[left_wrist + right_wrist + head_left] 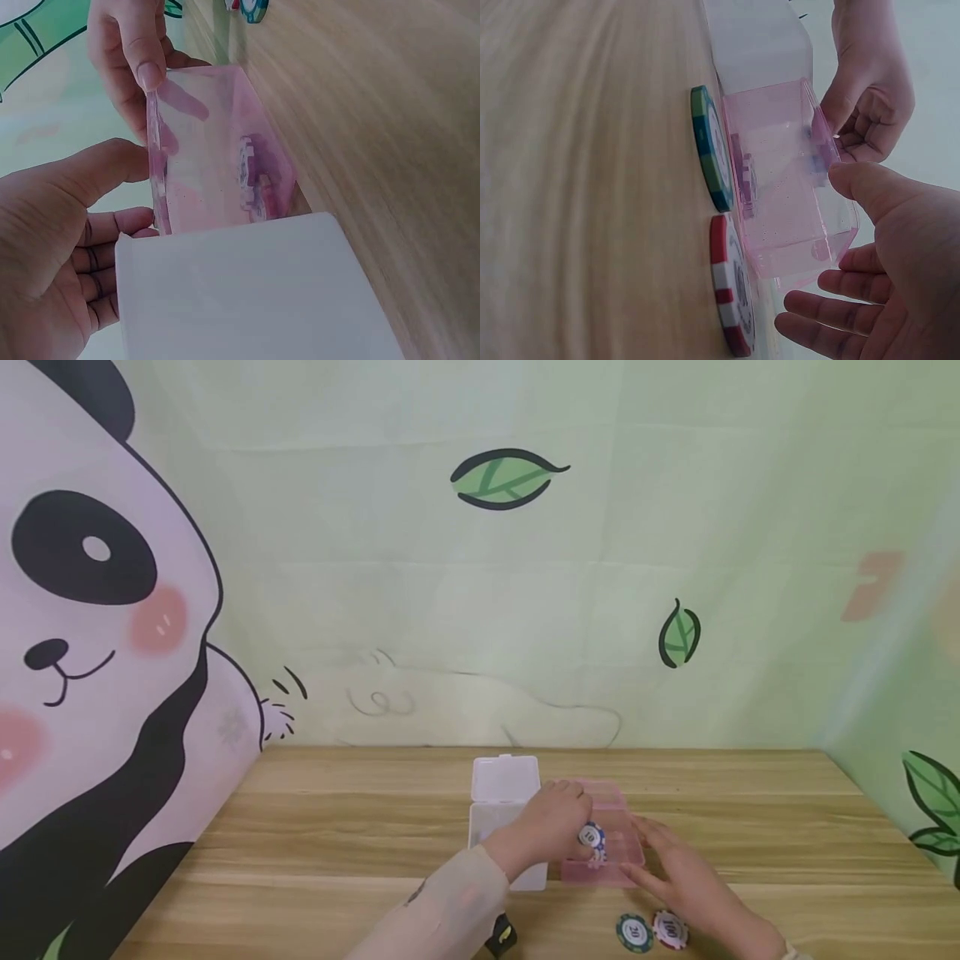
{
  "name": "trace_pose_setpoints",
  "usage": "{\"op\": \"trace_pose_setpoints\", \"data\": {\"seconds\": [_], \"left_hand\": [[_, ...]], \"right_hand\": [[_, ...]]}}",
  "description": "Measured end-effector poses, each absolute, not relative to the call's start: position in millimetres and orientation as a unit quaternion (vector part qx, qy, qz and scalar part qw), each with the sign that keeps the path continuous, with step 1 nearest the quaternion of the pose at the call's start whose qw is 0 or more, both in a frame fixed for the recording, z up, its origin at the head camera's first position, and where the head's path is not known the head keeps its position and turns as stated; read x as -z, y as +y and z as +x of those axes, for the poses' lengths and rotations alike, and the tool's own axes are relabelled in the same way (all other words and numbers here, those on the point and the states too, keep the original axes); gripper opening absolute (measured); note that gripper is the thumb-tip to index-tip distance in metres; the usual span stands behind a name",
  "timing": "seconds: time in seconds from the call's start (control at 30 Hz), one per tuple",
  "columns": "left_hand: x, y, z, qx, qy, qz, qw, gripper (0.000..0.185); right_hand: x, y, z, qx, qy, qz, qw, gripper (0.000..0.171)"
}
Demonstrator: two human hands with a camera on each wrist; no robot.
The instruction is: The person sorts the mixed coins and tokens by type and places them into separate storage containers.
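In the head view my left hand (551, 822) is over the left side of a clear pink plastic box (630, 881). It pinches a blue-and-white poker chip (592, 835) marked 10 between thumb and fingers. More chips (246, 172) lie on the box floor in the left wrist view. My right hand (686, 868) grips the box's right wall, its thumb (859, 184) at the rim and its fingers around the outer corner. In front of the box lie a green poker chip (634, 933) marked 20 and a red-and-white poker chip (670, 930) marked 100.
A white box (531, 878) with its lid (506, 778) opened back stands left of the pink box, partly hidden by my left forearm. A small black object with a yellow mark (501, 935) lies near the table's front edge. A printed cloth (375, 593) hangs behind the wooden table.
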State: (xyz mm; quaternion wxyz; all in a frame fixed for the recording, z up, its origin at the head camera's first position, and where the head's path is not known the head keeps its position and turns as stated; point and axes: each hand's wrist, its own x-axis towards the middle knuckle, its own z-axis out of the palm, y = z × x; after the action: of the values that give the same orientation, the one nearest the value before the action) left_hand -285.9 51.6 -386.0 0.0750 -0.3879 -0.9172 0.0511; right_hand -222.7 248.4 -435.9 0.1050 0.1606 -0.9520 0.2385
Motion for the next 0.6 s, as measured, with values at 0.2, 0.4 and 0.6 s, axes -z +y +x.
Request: {"op": "trace_pose_setpoints", "data": {"seconds": [0.2, 0.4, 0.6], "left_hand": [[383.7, 50.3, -286.6, -0.066, -0.910, -0.397, 0.097, 0.027], [384.5, 49.3, -285.3, -0.069, -0.909, -0.396, 0.107, 0.030], [384.6, 49.8, -282.7, -0.069, -0.911, -0.393, 0.109, 0.034]], "right_hand": [[434.5, 247.9, -221.8, -0.236, -0.954, 0.157, 0.098, 0.067], [433.6, 247.3, -221.2, -0.238, -0.954, 0.154, 0.094, 0.067], [434.5, 248.0, -221.8, -0.241, -0.954, 0.155, 0.091, 0.067]]}}
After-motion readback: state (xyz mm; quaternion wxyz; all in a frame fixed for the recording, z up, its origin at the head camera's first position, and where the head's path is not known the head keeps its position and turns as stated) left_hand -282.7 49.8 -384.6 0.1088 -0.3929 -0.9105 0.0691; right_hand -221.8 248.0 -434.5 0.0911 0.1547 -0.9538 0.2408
